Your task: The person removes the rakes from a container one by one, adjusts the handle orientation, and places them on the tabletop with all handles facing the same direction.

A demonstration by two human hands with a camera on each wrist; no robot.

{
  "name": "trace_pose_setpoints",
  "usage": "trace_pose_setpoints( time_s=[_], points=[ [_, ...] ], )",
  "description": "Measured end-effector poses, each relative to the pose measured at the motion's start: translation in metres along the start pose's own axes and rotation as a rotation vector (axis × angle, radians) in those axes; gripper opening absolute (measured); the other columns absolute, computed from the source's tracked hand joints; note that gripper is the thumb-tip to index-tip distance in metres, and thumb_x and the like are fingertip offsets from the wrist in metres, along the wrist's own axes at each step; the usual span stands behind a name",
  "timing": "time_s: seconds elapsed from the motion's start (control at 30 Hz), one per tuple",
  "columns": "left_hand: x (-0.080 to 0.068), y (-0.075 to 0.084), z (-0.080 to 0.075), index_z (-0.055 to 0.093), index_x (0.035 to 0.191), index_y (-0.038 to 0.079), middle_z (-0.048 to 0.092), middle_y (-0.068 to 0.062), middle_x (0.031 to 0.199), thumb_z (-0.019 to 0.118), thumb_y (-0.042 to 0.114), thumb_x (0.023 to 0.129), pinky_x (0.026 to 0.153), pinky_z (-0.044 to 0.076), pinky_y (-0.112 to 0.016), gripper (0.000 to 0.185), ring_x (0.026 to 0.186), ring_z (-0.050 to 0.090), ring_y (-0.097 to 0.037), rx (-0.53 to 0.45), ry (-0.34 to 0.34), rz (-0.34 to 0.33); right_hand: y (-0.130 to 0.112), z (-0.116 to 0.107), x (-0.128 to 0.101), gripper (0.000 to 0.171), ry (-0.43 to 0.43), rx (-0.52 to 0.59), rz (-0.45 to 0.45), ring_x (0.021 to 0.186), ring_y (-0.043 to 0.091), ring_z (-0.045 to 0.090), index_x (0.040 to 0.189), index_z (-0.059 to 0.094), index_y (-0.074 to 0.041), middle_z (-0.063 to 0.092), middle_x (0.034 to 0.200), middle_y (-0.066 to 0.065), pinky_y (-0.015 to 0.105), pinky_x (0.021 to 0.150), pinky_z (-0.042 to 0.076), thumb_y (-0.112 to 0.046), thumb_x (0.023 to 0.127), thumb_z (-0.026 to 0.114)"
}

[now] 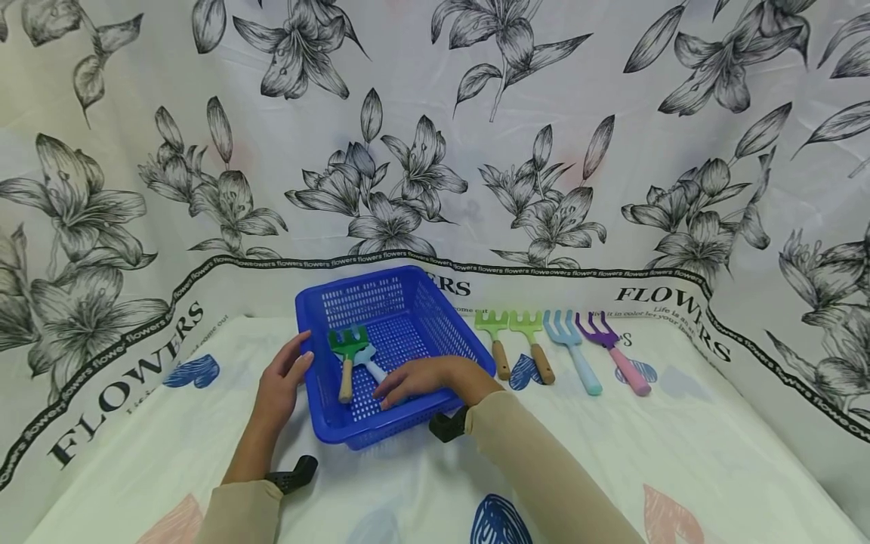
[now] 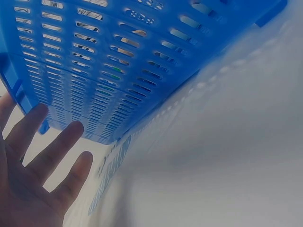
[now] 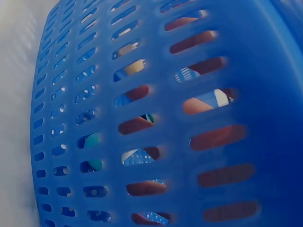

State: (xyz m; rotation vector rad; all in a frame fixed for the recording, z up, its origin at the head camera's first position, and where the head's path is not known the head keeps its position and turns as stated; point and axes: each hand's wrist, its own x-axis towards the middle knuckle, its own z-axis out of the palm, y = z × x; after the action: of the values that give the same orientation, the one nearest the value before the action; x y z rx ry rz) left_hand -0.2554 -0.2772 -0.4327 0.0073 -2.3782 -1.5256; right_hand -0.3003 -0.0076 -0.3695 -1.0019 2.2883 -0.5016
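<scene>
We see a light, stiff blue plastic basket [image 1: 401, 317] near the table's back edge, holding a green rake with wooden handle [image 1: 349, 355] and a pale-blue tool [image 1: 370, 363]. Best gripped by the handle; smooth, maybe slippery. Right hand [image 1: 435, 381] reaches inside, fingers on the pale-blue tool; grip unclear. Left hand [image 1: 282, 385] rests flat, fingers spread, at the basket's left wall.
</scene>
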Motion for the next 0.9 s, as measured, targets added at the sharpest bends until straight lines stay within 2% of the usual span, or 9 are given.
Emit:
trace_pose_setpoints(
  time_s=[0.13, 0.37, 0.63, 0.9],
  points=[
    [-0.0001, 0.0007, 0.0006, 0.033, 0.153, 0.024, 0.034, -0.014, 0.154, 0.045, 0.049, 0.1, 0.102, 0.037, -0.059, 0.06, 0.137, 0.035, -0.039, -0.005, 0.0, -0.005, 0.0005, 0.0009, -0.0009, 0.044, 0.032, 0.017, 0.01, 0.131, 0.015, 0.042, 0.13, 0.063, -0.03, 0.056, 0.133, -0.011, 0.047, 0.111, 0.029, -0.047, 0.09, 0.059],
    [-0.0002, -0.001, 0.0007, 0.033, 0.153, 0.027, 0.034, -0.011, 0.155, 0.046, 0.05, 0.099, 0.102, 0.037, -0.058, 0.059, 0.138, 0.035, -0.038, -0.007, -0.001, -0.018, 0.0033, -0.0003, -0.0005, 0.038, 0.127, 0.113, -0.023, 0.111, 0.012, 0.052, 0.122, 0.067, -0.019, 0.062, 0.116, -0.011, 0.04, 0.103, 0.039, -0.039, 0.092, 0.061],
    [-0.0006, -0.0015, 0.001, 0.033, 0.153, 0.027, 0.034, -0.012, 0.154, 0.045, 0.051, 0.099, 0.101, 0.038, -0.059, 0.06, 0.137, 0.036, -0.038, -0.011, 0.0, -0.013, 0.0064, -0.0009, -0.0001, 0.037, 0.308, 0.178, -0.042, 0.106, 0.012, 0.057, 0.12, 0.068, -0.013, 0.066, 0.108, -0.009, 0.038, 0.097, 0.045, -0.035, 0.091, 0.065],
    [-0.0002, -0.0023, 0.0015, 0.033, 0.153, 0.027, 0.033, -0.011, 0.155, 0.045, 0.051, 0.099, 0.102, 0.038, -0.058, 0.06, 0.138, 0.035, -0.038, -0.013, 0.001, -0.009, 0.0058, -0.0041, -0.0019, 0.023, 0.445, 0.158, -0.045, 0.102, 0.017, 0.061, 0.108, 0.071, -0.011, 0.067, 0.104, -0.006, 0.035, 0.094, 0.048, -0.009, 0.085, 0.074]
  ],
)
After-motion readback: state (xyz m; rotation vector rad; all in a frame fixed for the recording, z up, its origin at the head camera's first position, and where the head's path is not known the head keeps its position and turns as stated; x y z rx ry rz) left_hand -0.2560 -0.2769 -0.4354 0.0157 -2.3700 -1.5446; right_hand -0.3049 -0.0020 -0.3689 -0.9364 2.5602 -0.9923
